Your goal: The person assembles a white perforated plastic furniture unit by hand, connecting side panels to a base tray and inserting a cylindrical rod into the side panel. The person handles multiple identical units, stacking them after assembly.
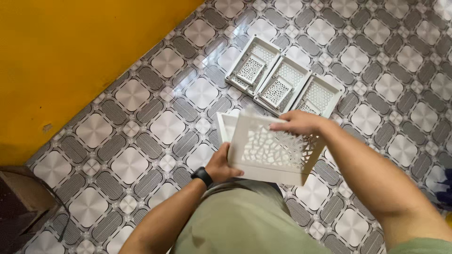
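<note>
Both gripping a white lattice basket: left hand underneath, right hand up top. Shiny patterned floor tiles below, yellow wall off left.

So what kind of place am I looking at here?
Probably a room in a home: patterned grey-and-white floor tiles and a yellow painted wall. White perforated plastic basket panels lie on the floor; both hands hold another panel.

Floor is glossy tile in a grey and white pattern, rounded squares with little diamonds between, and it catches glare near the top. Plain orange-yellow wall runs along the left. Some dark brown furniture sits in the bottom-left corner.
</note>
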